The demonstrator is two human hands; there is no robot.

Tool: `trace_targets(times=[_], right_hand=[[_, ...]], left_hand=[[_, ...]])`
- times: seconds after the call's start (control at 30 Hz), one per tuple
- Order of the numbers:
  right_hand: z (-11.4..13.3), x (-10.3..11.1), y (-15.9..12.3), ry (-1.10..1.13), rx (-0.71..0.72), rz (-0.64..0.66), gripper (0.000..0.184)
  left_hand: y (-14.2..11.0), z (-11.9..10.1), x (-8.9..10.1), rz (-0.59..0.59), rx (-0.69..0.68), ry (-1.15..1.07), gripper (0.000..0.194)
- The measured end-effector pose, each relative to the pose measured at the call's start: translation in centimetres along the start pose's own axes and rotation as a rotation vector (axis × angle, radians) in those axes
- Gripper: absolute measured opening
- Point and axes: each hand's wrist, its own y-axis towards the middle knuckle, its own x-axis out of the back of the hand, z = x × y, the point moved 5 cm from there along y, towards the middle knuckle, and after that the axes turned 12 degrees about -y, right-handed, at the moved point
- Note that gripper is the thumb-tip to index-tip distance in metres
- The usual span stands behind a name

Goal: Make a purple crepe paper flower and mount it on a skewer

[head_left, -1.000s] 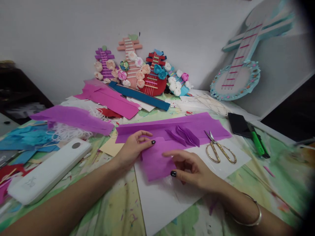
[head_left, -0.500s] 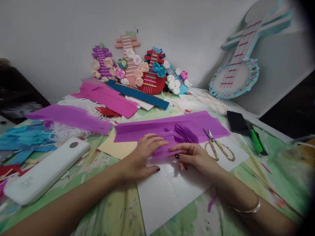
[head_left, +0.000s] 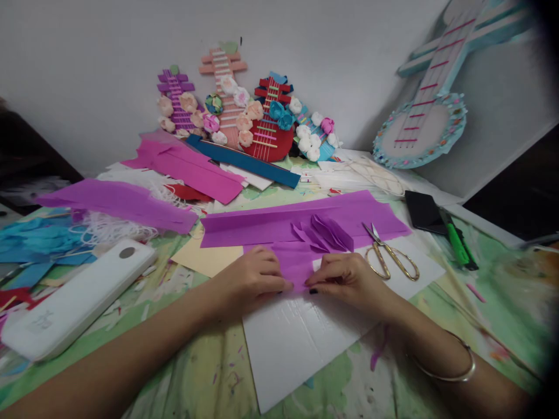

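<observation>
Since half a second ago the left hand (head_left: pixel 251 279) has curled in its spread fingers, bringing them to the near edge of the small purple paper (head_left: pixel 294 262), the centre of the clock here. From the left across the desk (head_left: pixel 209 378), a white oblong case (head_left: pixel 78 299) lies near nine o'clock, with a loose purple sheet (head_left: pixel 113 201) between nine and ten. The left hand sits at nine, fingers nearly closed on the paper's near edge, its thumb hidden. The small purple paper lies between the hands, above a white board (head_left: pixel 301 349) that reaches out to six; a long purple sheet (head_left: pixel 271 220) spreads behind at twelve. Folded purple pieces (head_left: pixel 327 234) lie at two. The right hand (head_left: pixel 349 276), at three to four, pinches the paper's near-right edge between thumb and fingers. Gold-handled scissors (head_left: pixel 379 240) lie just beyond it, near three, and a green cutter (head_left: pixel 457 243) farther out at three
</observation>
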Motion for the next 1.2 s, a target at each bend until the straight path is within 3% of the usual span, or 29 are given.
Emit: trace_targets(times=[0.13,0.33,0.5,0.73,0.97,1.1,1.2], right_hand=[[0.3,0.1,0.0,-0.061,0.083,0.006,0.004],[0.5,-0.1,0.1,-0.069,0.130,0.068,0.001],[0.7,0.2,0.1,-0.109,0.159,0.100,0.012],[1.6,-0.3,0.3,-0.059,0.207,0.093,0.016],[1.5,-0.9,0.4,-0.030,0.133,0.087,0.016],[1.4,-1.0,0.5,-0.006,0.069,0.070,0.012],[1.4,-1.3,0.6,0.011,0.041,0.078,0.010]], left_hand=[[0.3,-0.4,0.0,0.064,0.007,-0.092,0.018],[0.3,0.4,-0.1,0.082,0.127,-0.288,0.015],[0.1,1.1,-0.1,0.104,0.175,-0.366,0.024],[0.1,2.4,-0.3,-0.096,0.372,-0.561,0.024],[0.3,2.1,-0.5,-0.060,0.410,-0.623,0.011],[0.2,2.5,-0.7,-0.085,0.497,-0.691,0.011],[0.4,2.5,-0.7,-0.067,0.486,-0.632,0.015]])
